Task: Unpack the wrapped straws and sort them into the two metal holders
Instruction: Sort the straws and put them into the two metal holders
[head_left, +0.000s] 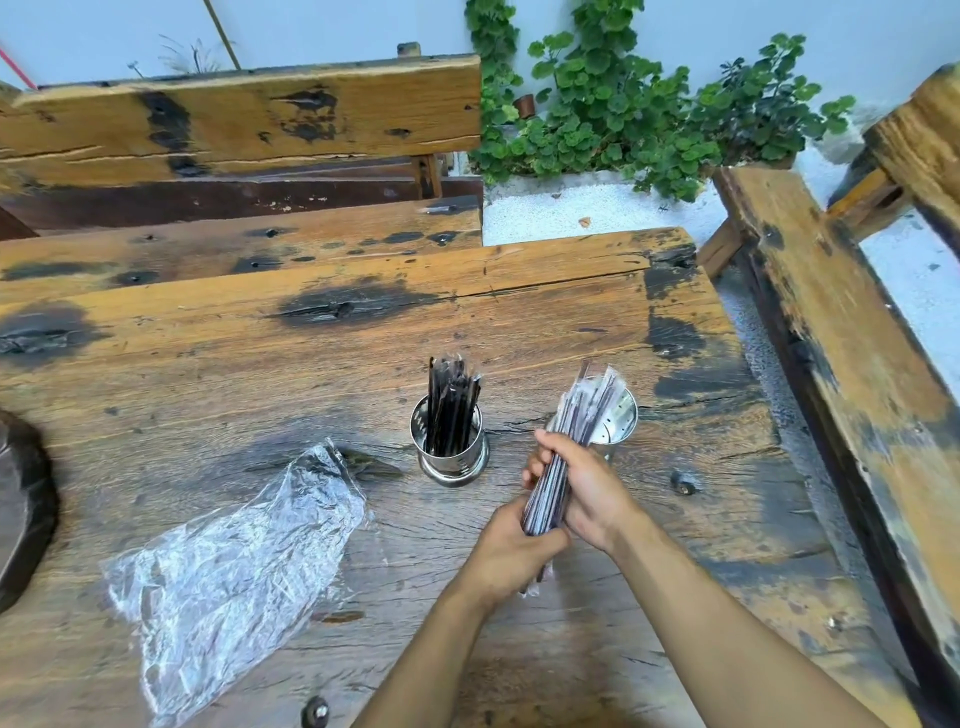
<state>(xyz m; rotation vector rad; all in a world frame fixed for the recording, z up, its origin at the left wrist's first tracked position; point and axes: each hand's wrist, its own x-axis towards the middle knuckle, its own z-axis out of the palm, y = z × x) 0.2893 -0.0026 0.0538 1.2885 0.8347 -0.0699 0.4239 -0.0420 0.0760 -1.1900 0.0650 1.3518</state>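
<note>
Both hands grip one bundle of dark wrapped straws (582, 415), tilted up and to the right. My left hand (511, 551) holds its lower end and my right hand (584, 488) wraps around the middle. The bundle's top reaches over the right metal holder (621, 421), which looks empty inside and is partly hidden behind the straws. The left metal holder (451, 447) stands upright with several dark straws (449, 402) in it. An empty clear plastic bag (234, 551) lies crumpled on the wooden table (260, 353) to the left.
A dark round object (21, 509) sits at the table's left edge. A wooden bench (841, 364) runs along the right side and another (234, 124) stands behind. Green plants (623, 114) grow at the back. A dark knob (315, 711) sticks up near the front edge.
</note>
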